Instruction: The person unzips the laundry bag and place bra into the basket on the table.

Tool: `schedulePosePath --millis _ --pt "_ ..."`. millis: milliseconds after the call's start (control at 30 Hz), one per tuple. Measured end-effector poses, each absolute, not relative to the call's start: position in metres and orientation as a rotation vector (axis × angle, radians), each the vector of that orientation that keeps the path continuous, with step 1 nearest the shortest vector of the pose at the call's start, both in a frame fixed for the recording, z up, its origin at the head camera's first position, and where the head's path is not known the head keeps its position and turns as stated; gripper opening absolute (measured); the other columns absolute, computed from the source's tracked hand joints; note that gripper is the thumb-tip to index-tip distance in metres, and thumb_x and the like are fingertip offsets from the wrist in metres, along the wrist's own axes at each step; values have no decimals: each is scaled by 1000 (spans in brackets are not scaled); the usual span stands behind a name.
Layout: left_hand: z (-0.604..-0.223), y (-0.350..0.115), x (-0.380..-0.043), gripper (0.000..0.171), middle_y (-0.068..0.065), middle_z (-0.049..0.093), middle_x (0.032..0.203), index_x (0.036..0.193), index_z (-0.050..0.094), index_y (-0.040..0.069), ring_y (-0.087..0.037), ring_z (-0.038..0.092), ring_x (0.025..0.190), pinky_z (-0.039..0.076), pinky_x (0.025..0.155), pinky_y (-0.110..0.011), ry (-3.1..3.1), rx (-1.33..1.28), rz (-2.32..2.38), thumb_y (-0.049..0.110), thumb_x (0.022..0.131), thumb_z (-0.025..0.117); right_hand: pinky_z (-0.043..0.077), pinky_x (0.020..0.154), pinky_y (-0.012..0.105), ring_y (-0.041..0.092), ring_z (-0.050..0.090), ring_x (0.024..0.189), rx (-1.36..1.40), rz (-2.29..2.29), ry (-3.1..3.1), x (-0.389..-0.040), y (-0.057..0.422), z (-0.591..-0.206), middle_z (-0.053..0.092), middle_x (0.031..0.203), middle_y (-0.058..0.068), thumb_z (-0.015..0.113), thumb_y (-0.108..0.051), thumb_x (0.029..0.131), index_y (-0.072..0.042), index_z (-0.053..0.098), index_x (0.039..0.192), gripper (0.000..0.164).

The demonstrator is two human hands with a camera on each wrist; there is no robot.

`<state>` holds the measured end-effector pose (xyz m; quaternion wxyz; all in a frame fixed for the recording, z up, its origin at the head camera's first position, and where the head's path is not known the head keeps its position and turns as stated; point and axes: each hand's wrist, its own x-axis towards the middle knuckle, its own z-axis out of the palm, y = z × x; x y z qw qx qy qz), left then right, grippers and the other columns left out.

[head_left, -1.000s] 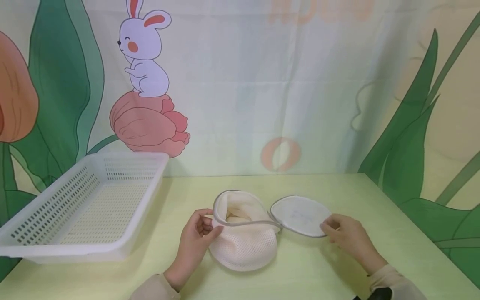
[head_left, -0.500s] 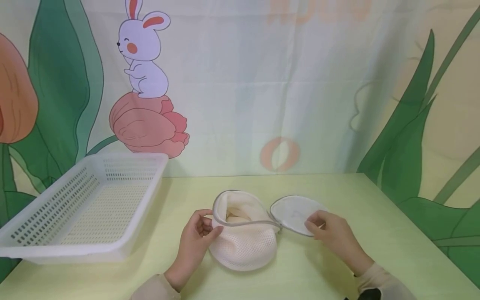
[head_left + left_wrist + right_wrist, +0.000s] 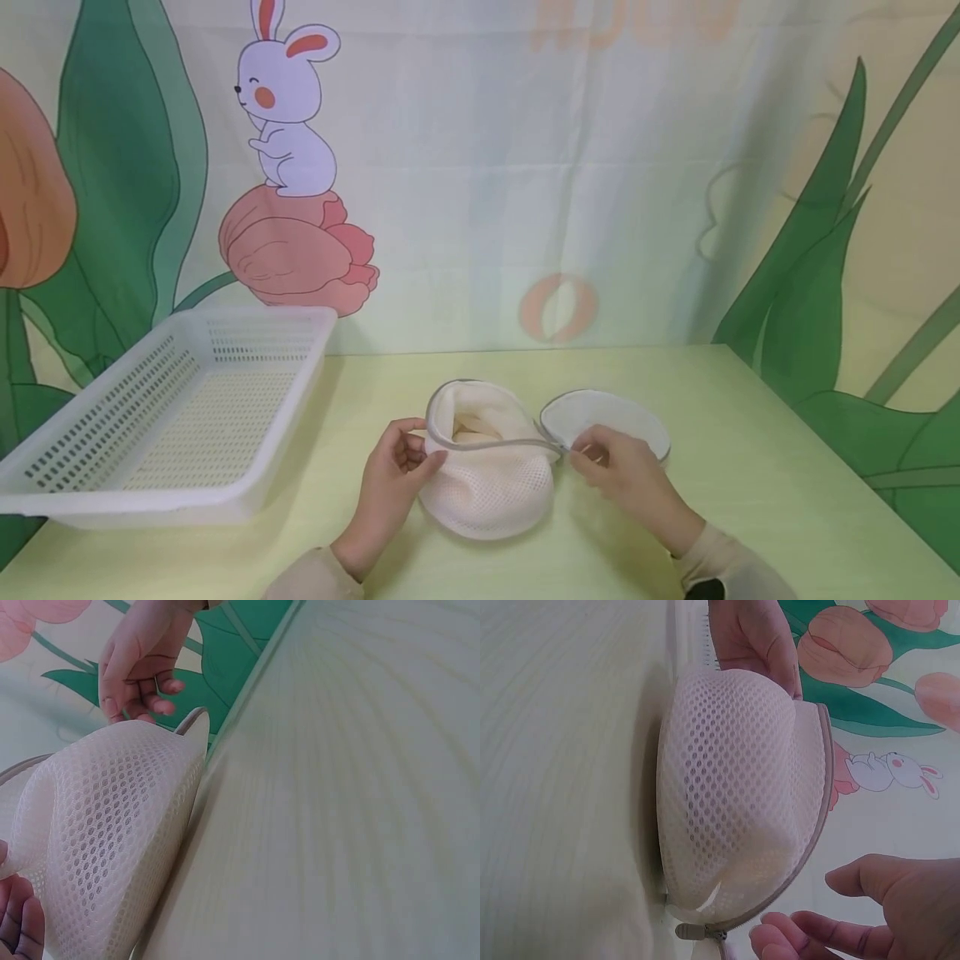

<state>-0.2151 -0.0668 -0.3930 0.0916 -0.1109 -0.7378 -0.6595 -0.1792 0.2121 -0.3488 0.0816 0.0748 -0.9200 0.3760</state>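
Note:
A cream mesh laundry bag point(image 3: 491, 492) stands on the table with its grey-edged mouth gaping upward. Its round white lid point(image 3: 581, 411) is folded out flat to the right, joined at the bag's right side. My left hand point(image 3: 390, 487) pinches the left edge of the mouth between thumb and fingers. Over the near part of the lid, close to the joint, is my right hand point(image 3: 630, 475). In the right wrist view its thumb and fingers are spread apart with nothing between them, near the zipper pull point(image 3: 691, 931), which hangs at the zip's end.
A white plastic basket point(image 3: 150, 498) with slotted walls stands to the left on the pale yellow-green table point(image 3: 750, 467). Behind the table hangs a cloth backdrop point(image 3: 450, 167) printed with a rabbit, tulips and leaves.
My right hand has let go of the lid's right edge and moved left across the lid to the joint with the bag. My left hand and the bag have stayed put.

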Motion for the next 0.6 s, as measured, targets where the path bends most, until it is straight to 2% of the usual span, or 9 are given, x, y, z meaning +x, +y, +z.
schedulePosePath --millis 100,300,433,600 --pt "-394 -67 -215 38 -12 60 86 116 55 4 -6 56 76 50 69 -16 -2189 -340 -1960 -1 82 71 48 50 20 6 57 57 248 1124 -2743 -180 206 -352 70 79 4 65 -17 90 -10 64 92 8" --pt "-394 -67 -216 38 -12 61 86 115 55 4 -5 56 75 50 68 -16 -2184 -337 -1963 -2 81 71 44 58 19 5 56 63 284 1014 -2721 -182 197 -356 70 77 0 69 -22 87 -13 64 92 12" --pt "-395 -67 -216 38 -12 61 86 115 55 3 -5 56 74 50 68 -16 -2181 -332 -1960 -3 81 71 45 62 20 5 57 66 282 978 -2725 -182 193 -358 70 78 0 69 -23 87 -12 64 94 14" --pt "-396 -67 -216 38 -12 61 86 115 55 4 -5 56 75 50 69 -16 -2191 -328 -1959 -3 81 71 46 62 20 5 58 66 277 983 -2733 -183 188 -361 71 80 1 69 -25 87 -10 63 99 20"
